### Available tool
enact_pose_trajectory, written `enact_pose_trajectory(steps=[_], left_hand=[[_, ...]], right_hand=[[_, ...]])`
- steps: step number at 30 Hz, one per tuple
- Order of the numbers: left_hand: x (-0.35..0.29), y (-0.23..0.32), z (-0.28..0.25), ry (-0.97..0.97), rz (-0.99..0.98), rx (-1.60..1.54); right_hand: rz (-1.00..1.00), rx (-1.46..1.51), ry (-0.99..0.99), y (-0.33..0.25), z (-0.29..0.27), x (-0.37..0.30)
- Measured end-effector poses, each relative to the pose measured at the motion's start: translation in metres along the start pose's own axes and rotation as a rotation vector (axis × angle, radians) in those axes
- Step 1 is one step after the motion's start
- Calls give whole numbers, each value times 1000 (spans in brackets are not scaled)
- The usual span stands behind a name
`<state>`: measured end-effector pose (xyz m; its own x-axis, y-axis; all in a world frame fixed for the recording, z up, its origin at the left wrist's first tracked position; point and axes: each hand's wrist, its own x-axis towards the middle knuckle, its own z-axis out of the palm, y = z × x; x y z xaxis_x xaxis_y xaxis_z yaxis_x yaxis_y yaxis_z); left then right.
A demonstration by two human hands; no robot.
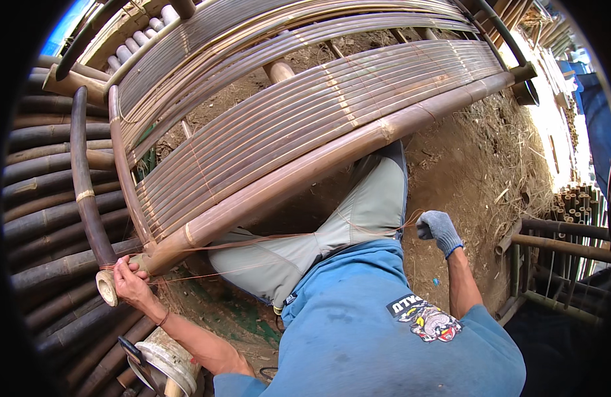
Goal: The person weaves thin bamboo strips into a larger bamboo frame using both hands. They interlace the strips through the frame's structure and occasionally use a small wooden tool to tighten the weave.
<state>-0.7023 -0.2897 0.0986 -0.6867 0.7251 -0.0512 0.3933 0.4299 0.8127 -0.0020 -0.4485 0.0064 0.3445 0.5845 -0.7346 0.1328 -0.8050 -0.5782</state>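
A bamboo frame with a surface of thin brown slats (319,99) stands before me, its thick front bamboo pole (285,182) running from lower left to upper right. My left hand (130,281), bare, has its fingers curled round the near left end of the frame, beside a cut bamboo end (107,288). Thin orange-brown string (252,239) stretches from this corner across my lap to the right. My right hand (440,231), in a grey knit glove, is closed on the string out to the right, with loose loops hanging beneath it.
Dark bamboo poles (61,231) lie stacked along the left. A white bucket (170,360) with a dark-handled tool (135,352) stands by my left forearm. Bare soil (451,159) with straw surrounds the frame. Another bamboo frame (563,238) stands at the right.
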Motion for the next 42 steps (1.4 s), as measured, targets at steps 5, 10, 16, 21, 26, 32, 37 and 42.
enact_pose_trajectory(steps=[5, 10, 16, 21, 26, 32, 37, 42], left_hand=[[-40, 8, 23, 12, 21, -604], [-102, 31, 65, -329, -22, -1035], [-178, 91, 110, -898, 92, -673], [-195, 92, 115, -1065, -4, -721], [-200, 92, 114, -1083, -14, -692], [-170, 135, 101, -645, 509, -678], [-129, 204, 78, -364, 943, -658], [-45, 122, -106, 603, 780, -140]], right_hand=[[136, -276, -112, 8, 2, -11], [-485, -945, 531, -27, 27, -21], [-1017, -394, 192, -176, 119, -88], [-933, -92, -412, -211, 185, -97], [-934, -116, -654, -207, 206, -78], [-1182, -71, -743, -233, 198, -57], [-982, 89, -1240, -291, 228, -104], [-819, 21, -939, -286, 104, -36]])
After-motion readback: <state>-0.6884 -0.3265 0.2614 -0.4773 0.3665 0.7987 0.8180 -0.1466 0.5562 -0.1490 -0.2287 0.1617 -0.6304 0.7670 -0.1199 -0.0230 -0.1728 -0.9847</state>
